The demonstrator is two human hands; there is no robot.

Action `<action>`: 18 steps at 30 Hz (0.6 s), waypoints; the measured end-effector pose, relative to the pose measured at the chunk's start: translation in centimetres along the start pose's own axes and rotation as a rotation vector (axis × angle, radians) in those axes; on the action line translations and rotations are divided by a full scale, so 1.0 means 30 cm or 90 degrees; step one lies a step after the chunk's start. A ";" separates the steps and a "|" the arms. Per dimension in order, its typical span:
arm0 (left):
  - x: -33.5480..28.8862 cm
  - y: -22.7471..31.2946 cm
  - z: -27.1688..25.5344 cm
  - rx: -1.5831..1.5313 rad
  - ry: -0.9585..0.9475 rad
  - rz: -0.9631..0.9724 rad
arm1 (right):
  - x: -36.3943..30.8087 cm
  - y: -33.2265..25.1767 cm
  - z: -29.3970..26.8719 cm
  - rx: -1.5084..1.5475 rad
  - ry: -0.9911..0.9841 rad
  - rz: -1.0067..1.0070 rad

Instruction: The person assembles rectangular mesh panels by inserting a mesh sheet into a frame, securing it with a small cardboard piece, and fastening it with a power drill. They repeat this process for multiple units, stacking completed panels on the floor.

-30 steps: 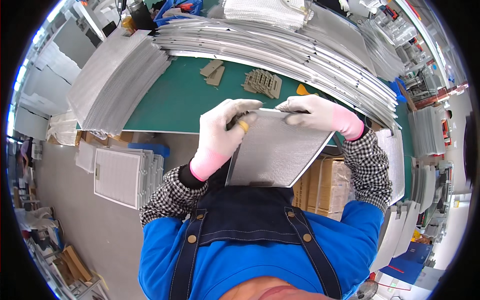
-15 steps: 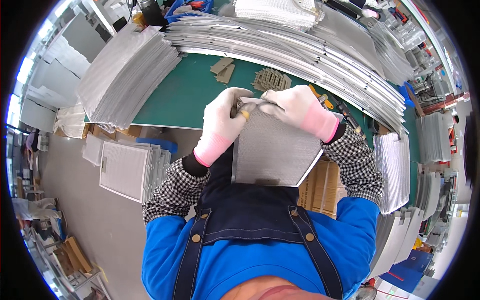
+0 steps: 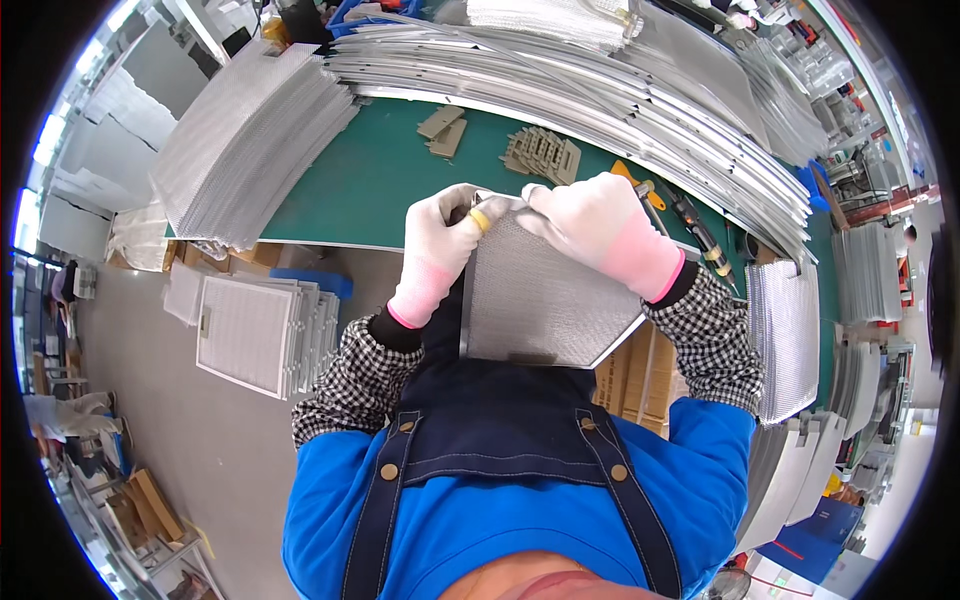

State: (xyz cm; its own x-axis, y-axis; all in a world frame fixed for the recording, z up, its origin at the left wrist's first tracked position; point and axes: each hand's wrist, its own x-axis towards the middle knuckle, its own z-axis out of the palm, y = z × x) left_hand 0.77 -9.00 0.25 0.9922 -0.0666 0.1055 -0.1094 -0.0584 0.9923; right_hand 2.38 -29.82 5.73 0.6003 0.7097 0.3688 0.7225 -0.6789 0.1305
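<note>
A framed metal mesh filter panel (image 3: 555, 290) leans between my body and the table edge, its far edge up by my fingers. At that edge's left corner my left hand (image 3: 445, 235), in a white glove with a pink cuff, is closed with thumb against the frame. My right hand (image 3: 600, 230), gloved alike, pinches the same far edge just to the right. The fingertips hide the exact grip. Beyond my hands, flat beige plates (image 3: 446, 140) and a row of beige slotted pieces (image 3: 541, 153) lie on the green table (image 3: 370, 170).
Stacked mesh sheets (image 3: 245, 140) stand at the table's left. Long metal frame strips (image 3: 600, 100) pile along the far side. A power screwdriver (image 3: 703, 235) and an orange-handled tool (image 3: 637, 183) lie at right. Finished-looking framed panels (image 3: 250, 335) stand on the left floor.
My right hand has shifted slightly along the panel's far edge, its fingers more curled. The left hand and panel have barely moved.
</note>
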 end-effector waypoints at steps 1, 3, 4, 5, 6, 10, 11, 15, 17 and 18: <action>0.003 -0.009 0.001 -0.001 0.006 -0.001 | 0.007 0.001 -0.001 -0.004 -0.005 -0.002; 0.006 -0.011 0.003 -0.008 0.012 -0.007 | 0.010 0.000 -0.001 -0.021 -0.006 0.001; 0.007 -0.008 0.003 -0.013 0.011 -0.012 | 0.005 -0.004 0.004 -0.034 -0.001 0.005; 0.008 -0.005 0.004 -0.018 0.011 -0.018 | 0.002 -0.007 0.009 -0.046 0.004 0.008; 0.008 -0.005 0.006 -0.029 0.011 -0.020 | 0.000 -0.008 0.012 -0.058 -0.001 0.012; 0.008 -0.004 0.019 -0.086 0.012 -0.042 | -0.017 -0.014 0.027 -0.133 -0.003 -0.003; 0.006 -0.005 0.020 -0.104 0.012 -0.051 | -0.023 -0.016 0.028 -0.158 0.001 -0.014; -0.010 -0.050 -0.008 -0.128 -0.056 -0.046 | -0.032 -0.015 -0.017 -0.036 -0.026 -0.049; -0.054 -0.035 -0.001 -0.173 -0.026 -0.034 | -0.051 0.003 -0.029 0.055 -0.027 -0.044; -0.071 -0.034 -0.004 -0.138 -0.050 -0.029 | -0.054 0.007 -0.035 0.069 -0.024 -0.031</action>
State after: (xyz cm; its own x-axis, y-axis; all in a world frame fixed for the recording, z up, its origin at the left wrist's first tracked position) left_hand -1.21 -8.68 -0.98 0.9871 -0.1468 0.0637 -0.0413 0.1510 0.9877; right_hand 1.20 -31.31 6.12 0.5740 0.7496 0.3297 0.7833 -0.6200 0.0459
